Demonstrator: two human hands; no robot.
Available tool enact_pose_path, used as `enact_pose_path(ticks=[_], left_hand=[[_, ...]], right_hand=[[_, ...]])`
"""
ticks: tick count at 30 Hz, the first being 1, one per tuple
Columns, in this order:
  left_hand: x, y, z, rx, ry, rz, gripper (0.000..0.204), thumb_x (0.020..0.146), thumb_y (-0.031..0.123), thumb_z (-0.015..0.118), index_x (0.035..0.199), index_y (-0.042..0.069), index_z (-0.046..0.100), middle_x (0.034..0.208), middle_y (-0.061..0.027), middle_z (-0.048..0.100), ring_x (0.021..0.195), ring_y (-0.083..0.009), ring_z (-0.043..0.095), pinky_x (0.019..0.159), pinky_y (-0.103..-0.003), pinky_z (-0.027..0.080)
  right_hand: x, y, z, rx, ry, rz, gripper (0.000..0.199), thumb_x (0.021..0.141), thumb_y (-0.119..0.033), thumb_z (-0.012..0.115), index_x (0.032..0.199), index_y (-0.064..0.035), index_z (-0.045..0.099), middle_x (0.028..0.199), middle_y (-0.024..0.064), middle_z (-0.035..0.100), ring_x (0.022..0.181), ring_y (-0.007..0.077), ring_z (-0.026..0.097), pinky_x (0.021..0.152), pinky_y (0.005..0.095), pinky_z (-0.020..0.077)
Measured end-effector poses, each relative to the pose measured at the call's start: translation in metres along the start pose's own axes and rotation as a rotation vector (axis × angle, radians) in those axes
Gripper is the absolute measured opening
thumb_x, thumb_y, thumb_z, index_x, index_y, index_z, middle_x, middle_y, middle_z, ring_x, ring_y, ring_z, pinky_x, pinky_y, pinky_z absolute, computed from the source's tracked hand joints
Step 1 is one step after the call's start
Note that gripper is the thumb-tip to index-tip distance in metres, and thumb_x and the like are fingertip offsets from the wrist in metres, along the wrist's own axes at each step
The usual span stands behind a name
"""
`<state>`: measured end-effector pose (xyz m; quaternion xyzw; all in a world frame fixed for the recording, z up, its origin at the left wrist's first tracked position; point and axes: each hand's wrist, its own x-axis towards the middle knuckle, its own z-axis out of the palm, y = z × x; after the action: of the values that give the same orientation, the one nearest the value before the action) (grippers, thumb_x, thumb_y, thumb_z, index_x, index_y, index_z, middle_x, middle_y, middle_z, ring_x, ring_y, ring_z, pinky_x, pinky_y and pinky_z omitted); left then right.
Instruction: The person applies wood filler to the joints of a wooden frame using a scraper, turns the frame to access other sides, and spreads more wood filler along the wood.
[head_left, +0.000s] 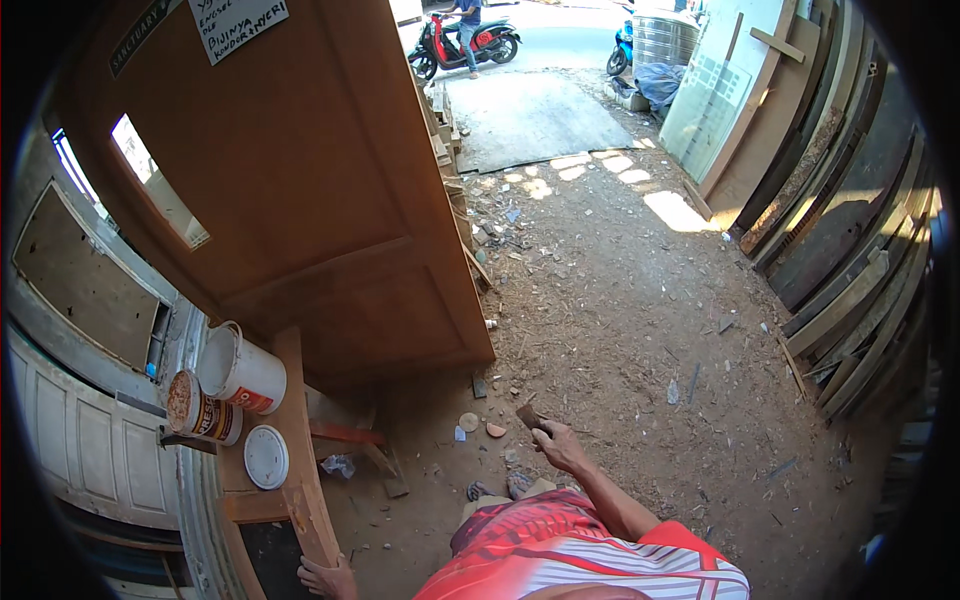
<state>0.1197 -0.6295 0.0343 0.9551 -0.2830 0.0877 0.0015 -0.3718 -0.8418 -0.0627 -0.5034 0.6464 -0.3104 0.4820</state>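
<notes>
At the bottom left, my left hand (327, 578) grips the edge of a brown wooden frame (318, 520) that lies flat, like a door or window frame. My right hand (562, 445), in front of my body, is closed around a small flat brown piece (528, 414); its exact kind cannot be made out. On the frame stand a white bucket (245, 372) and a smaller tub (205, 412) with brownish contents. A round white lid (266, 457) lies beside them. Upright beyond the frame is a large brown door panel (300, 190) with a narrow slot.
Wood shavings and scraps litter the dirt floor (620, 340). Long boards (850, 290) lean along the right wall, near a glass panel (715, 100). White doors (90, 430) stand at the left. Outside, a person is beside a red scooter (465, 45).
</notes>
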Motion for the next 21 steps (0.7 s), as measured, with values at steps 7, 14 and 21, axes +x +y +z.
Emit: enact_pose_path(ticks=[7,14,21], left_hand=[[-0.001,-0.009,0.003,-0.015,0.039,0.004,0.091,0.075,0.063,0.082,0.143,0.011,0.051,0.136,-0.0187,0.049,0.126,-0.0443,0.048,0.100,-0.061,0.042],[0.018,0.088,-0.013,-0.106,0.105,0.358,0.091,0.075,0.062,0.082,0.144,0.011,0.050,0.138,-0.0191,0.047,0.129,-0.0443,0.046,0.102,-0.060,0.041],[0.027,0.178,0.000,-0.177,0.115,0.935,0.092,0.074,0.061,0.083,0.143,0.011,0.049,0.138,-0.0191,0.046,0.128,-0.0443,0.044,0.102,-0.060,0.039]], right_hand=[[-0.001,-0.012,0.006,-0.080,-0.080,0.015,0.033,0.105,-0.031,0.058,0.107,0.0002,0.068,0.086,0.0089,0.070,0.079,0.0183,0.069,0.074,0.0366,0.0542],[-0.024,-0.056,-0.063,0.662,0.165,0.090,0.051,0.106,-0.053,0.057,0.102,-0.0030,0.068,0.083,0.0027,0.068,0.073,0.0118,0.066,0.066,0.0284,0.0544],[-0.201,-0.098,-0.226,1.381,0.986,-0.687,0.083,0.099,-0.083,0.032,0.098,-0.0089,0.069,0.078,0.0026,0.069,0.060,0.0109,0.064,0.058,0.0277,0.0543]])
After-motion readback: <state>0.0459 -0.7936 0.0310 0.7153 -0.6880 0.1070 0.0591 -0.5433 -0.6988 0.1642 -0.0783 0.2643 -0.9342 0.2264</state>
